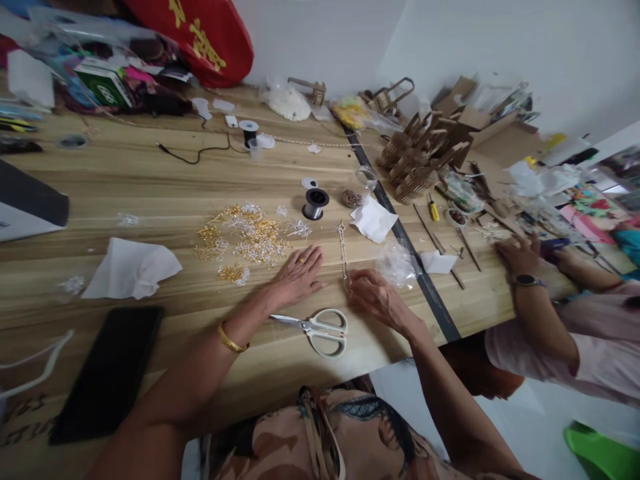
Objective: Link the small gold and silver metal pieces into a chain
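Observation:
My left hand (299, 272) lies flat on the wooden table with its fingers stretched out, holding nothing. Just beyond it spreads a pile of gold and silver beads (257, 237). My right hand (376, 293) is closed, its fingertips at the near end of a thin beaded chain (343, 248) that runs away from me along the tabletop. Between my forearms lie scissors (327, 331) with pale handles, blades pointing left. A spool of thin wire (315, 203) stands beyond my hands. What exactly is inside my right fingers is partly hidden.
A clear plastic bag (397, 265) and white paper (374, 219) lie right of my right hand. At left are a crumpled tissue (133, 268) and a dark phone-like slab (107, 373). Small woven baskets (413, 163) stand at back right. A co-worker's hands (520, 257) work at far right.

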Tool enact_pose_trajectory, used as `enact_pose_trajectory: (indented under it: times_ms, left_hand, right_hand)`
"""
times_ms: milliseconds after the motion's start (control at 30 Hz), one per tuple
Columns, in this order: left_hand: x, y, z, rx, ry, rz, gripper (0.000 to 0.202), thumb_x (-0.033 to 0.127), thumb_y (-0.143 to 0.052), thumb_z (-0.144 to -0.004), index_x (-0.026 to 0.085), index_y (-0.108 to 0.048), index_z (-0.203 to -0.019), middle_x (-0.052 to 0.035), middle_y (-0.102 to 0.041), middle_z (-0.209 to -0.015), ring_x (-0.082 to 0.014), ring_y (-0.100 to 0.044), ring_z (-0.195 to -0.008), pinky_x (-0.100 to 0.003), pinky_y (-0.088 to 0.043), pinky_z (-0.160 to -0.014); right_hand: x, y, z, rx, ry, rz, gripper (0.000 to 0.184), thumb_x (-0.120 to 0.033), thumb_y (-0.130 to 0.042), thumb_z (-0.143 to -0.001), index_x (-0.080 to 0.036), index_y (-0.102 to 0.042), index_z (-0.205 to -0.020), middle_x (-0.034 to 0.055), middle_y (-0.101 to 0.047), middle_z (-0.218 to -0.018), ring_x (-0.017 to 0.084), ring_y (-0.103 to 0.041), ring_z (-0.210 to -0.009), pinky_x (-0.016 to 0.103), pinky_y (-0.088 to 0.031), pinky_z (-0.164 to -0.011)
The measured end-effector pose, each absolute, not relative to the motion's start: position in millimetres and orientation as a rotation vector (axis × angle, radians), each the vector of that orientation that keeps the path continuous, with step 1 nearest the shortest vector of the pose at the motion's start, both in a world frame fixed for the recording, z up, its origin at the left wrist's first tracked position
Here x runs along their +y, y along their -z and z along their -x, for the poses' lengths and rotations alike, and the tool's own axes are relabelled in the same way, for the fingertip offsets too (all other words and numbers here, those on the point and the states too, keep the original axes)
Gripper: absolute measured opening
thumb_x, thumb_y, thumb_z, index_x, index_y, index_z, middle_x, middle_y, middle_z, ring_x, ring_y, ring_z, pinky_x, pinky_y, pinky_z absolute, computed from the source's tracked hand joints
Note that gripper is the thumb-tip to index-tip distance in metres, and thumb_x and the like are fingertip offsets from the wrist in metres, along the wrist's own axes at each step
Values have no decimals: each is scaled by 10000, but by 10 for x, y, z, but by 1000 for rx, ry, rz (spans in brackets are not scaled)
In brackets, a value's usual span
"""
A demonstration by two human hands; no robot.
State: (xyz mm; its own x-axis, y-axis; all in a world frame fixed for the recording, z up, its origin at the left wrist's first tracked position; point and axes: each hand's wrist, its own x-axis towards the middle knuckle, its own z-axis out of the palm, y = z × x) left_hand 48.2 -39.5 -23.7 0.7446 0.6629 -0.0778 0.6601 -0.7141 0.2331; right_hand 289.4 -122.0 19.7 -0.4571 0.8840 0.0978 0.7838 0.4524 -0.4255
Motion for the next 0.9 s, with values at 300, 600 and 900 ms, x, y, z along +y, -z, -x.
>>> enact_pose_trajectory:
  times_ms: [300,600,900]
  left_hand:
    - [-396,221,-474,1036,-34,-2710,690,512,-273,-965,83,-214,-1502,-132,-112,-1599,-249,-36,-1489,-444,-79,-1203]
    - [-392,230,-488,1045,-29,-2708,697,512,-292,-962,81,-208,-1503,-127,-88,-1602,-249,-29,-1490,-444,-71,-1205]
    - [-391,240,-477,1040,-32,-2709,702,511,-303,-958,85,-198,-1506,-132,-108,-1600,-240,-24,-1490,-434,-75,-1203]
  right_hand:
    - [-1325,-202,-2807,-2358,-528,1439,96,-190,-521,-903,-214,-601,-949,99,-573,-1050,239,-570,-986,423,-516,-850]
    - [-1346,-202,-2900,-2323,-531,1464,120,-196,-510,-912,-205,-595,-995,104,-585,-1021,234,-576,-945,423,-517,-833]
    - [-1166,-284,-2946,-2299,-472,1440,178,-229,-509,-919,-220,-621,-1057,102,-589,-1072,231,-584,-999,417,-515,-881]
